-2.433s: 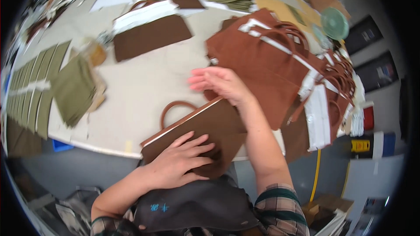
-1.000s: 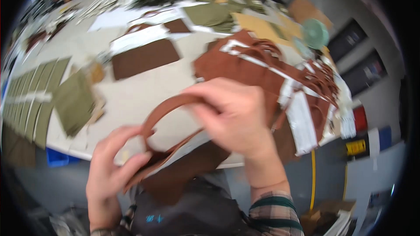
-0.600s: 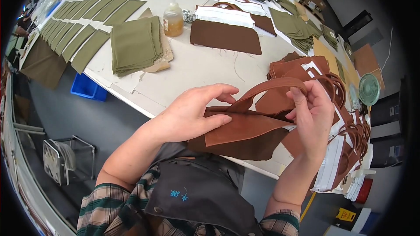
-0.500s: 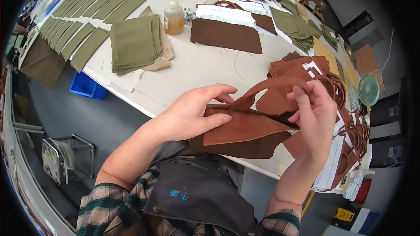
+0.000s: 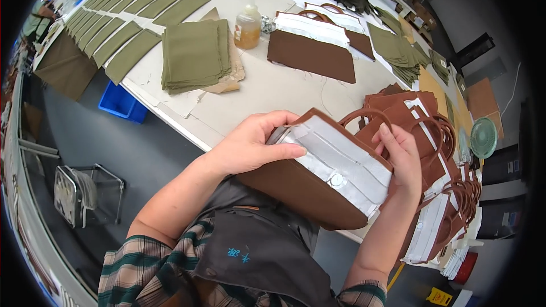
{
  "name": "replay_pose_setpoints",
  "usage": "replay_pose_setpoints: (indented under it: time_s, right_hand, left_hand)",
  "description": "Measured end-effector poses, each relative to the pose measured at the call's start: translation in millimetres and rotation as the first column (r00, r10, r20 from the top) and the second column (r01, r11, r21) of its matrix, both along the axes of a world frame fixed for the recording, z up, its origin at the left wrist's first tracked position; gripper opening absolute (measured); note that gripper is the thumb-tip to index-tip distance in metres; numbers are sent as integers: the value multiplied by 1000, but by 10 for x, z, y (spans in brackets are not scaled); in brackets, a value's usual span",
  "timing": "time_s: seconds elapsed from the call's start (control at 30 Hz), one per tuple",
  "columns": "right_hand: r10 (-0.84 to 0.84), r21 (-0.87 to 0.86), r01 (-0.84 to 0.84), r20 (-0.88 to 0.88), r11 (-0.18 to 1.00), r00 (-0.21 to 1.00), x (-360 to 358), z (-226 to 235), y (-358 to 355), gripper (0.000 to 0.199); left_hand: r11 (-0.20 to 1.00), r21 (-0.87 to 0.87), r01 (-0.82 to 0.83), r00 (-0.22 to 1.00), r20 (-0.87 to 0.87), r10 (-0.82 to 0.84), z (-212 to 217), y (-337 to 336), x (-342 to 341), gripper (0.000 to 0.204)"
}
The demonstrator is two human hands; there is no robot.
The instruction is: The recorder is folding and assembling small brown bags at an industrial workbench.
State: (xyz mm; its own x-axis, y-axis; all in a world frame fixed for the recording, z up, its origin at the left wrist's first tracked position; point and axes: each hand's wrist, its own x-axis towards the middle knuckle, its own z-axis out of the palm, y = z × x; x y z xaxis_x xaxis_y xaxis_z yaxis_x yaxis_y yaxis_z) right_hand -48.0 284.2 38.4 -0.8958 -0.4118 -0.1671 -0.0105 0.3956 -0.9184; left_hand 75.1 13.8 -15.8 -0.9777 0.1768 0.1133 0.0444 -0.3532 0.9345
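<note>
Held between my two hands over the near table edge is a brown bag panel [image 5: 301, 190] with a silvery-white backing [image 5: 347, 165] facing up. A round metal snap and a curved brown handle [image 5: 367, 112] show on it. My left hand [image 5: 244, 145] grips its left end, thumb on the white backing, fingers behind. At the right end, my right hand [image 5: 401, 156] is closed around the panel's edge near the handle's base; some of its fingers are hidden. Just beyond my right hand lies a pile of similar brown handled panels [image 5: 443, 148].
On the white table [image 5: 273, 91] are a stack of olive fabric pieces [image 5: 193, 59], rows of olive strips [image 5: 131, 51], a spouted bottle of amber liquid [image 5: 248, 29] and another brown panel [image 5: 313, 57]. A blue bin [image 5: 122, 104] and a folding chair [image 5: 85, 193] stand on the floor at left.
The panel has been turned over: its smooth brown face showed before, and its white backing with the snap shows now. My right hand has moved slightly down. The view has shifted a little.
</note>
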Motion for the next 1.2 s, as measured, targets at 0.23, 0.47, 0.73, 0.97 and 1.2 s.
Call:
replay_pose_setpoints:
  time_s: [0.23,0.47,0.73,0.97,1.2]
  right_hand:
    - [3,-299,67,227,952,974,-62,-631,90,29]
    - [30,-389,30,149,921,988,-35,-764,192,24]
    - [97,-564,-89,-16,821,995,-34,-892,371,30]
    - [136,-650,-130,-41,749,990,-17,-957,406,37]
    - [153,-653,-94,34,751,988,-17,-871,330,36]
  left_hand:
    - [982,-127,-138,985,82,149,-19,46,-44,34]
    - [960,-233,-157,967,161,198,-26,80,-58,19]
    - [896,-374,-238,958,62,280,79,207,12,15]
    - [866,-375,-331,938,-34,344,132,302,73,16]
    - [840,-419,-344,933,-56,355,169,226,54,15]
